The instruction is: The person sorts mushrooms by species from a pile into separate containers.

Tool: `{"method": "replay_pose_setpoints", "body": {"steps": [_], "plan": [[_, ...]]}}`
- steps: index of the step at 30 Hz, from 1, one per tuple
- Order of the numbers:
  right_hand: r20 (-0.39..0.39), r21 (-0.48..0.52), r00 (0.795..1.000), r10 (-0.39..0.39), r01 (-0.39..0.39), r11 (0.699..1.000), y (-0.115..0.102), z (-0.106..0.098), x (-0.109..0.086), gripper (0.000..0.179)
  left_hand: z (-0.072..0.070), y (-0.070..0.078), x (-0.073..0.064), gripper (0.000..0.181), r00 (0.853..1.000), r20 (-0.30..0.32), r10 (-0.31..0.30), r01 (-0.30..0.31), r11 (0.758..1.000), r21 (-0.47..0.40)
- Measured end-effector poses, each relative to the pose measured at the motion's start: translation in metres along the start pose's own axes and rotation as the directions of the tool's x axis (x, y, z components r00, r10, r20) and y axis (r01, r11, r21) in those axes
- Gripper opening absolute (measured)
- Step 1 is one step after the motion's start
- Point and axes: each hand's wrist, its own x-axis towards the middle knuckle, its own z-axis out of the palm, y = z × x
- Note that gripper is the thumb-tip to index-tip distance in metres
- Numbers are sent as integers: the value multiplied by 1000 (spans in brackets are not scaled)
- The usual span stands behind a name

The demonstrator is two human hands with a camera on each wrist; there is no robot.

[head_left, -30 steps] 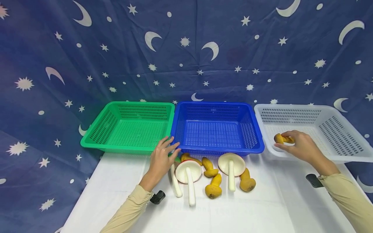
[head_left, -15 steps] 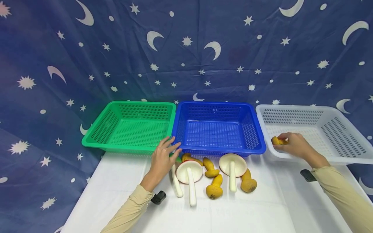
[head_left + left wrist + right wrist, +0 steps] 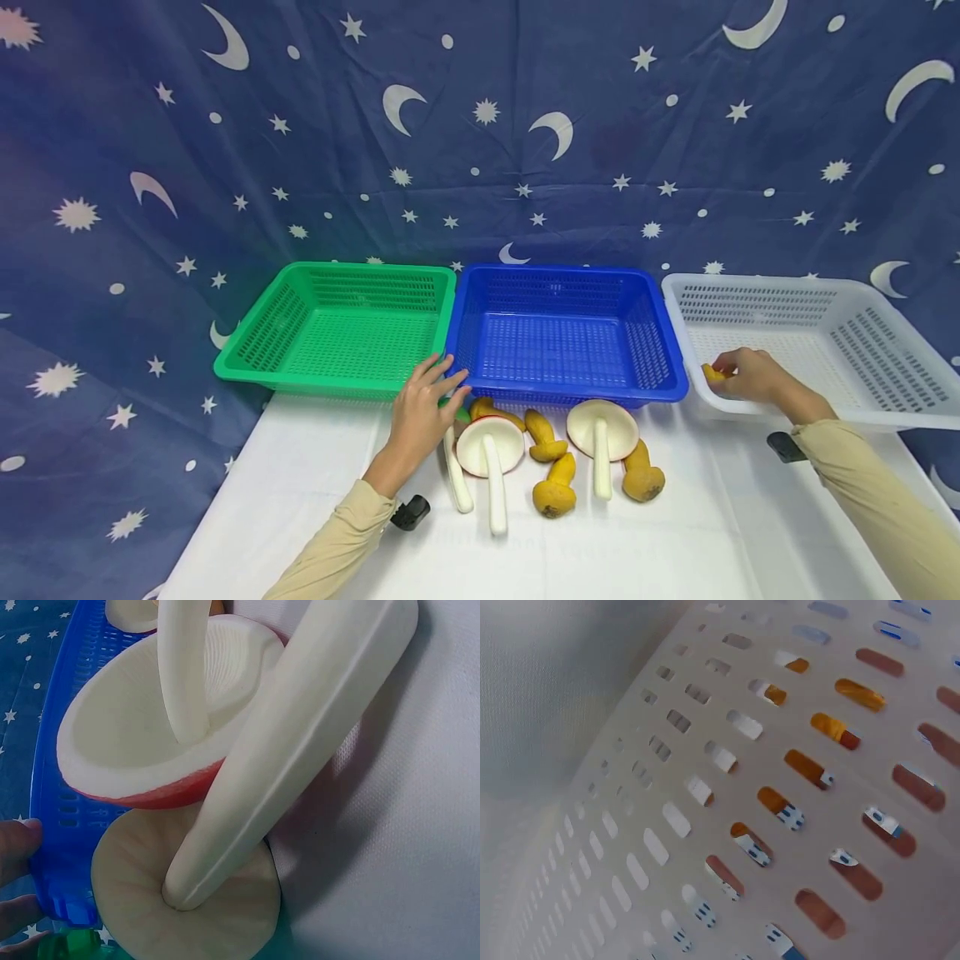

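Inside the front left corner of the white basket (image 3: 832, 400), my right hand (image 3: 757, 379) pinches a yellow-brown toy mushroom (image 3: 712, 374), mostly covered by the fingers. Through the basket's slots in the right wrist view, patches of the mushroom (image 3: 859, 694) show. My left hand (image 3: 420, 417), fingers spread, rests by the corner where the green and blue baskets meet, holding nothing. Just right of it lies a green-capped mushroom (image 3: 458, 479) with a long white stem. A red-capped mushroom (image 3: 161, 793) lies beside that one, its pale underside up.
The green basket (image 3: 322, 387) and blue basket (image 3: 570, 390) stand left of the white one. In front of them, several yellow-brown mushrooms (image 3: 554, 498) and another pale upturned mushroom (image 3: 602, 467) lie on the white cloth (image 3: 600, 558). A starry curtain (image 3: 487, 167) hangs behind.
My right hand has lowered the yellow-brown mushroom into the white basket's front left corner, where less of it shows. The left hand has stayed in place.
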Motion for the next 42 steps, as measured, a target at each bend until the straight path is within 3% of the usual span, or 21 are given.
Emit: {"method": "replay_pose_setpoints", "body": {"steps": [10,18,24,30,38,42], "plan": [[19,-5,1000,-8,8,1000,-1,-4,-4,50,3,-1,-1,27,1000,1,-5,5,1000,-13],[-86,29,995,-49,52,998,-16,-8,-17,55,2,-2,-2,28,1000,-24,3,-4,1000,-24],[-175,14,980,-96,100,995,-31,-15,-33,47,2,-1,-1,29,1000,-18,8,-8,1000,-28],[-248,-14,951,-187,190,982,-45,-20,-48,38,3,-3,-1,29,999,-33,7,-8,1000,-28],[-344,-79,880,-327,320,944,-67,-20,-71,32,2,-1,-1,27,999,-34,11,-13,999,-41],[-329,-52,883,-334,336,940,-79,-16,-81,32,3,-1,0,26,1000,-29,9,-10,999,-44]]}}
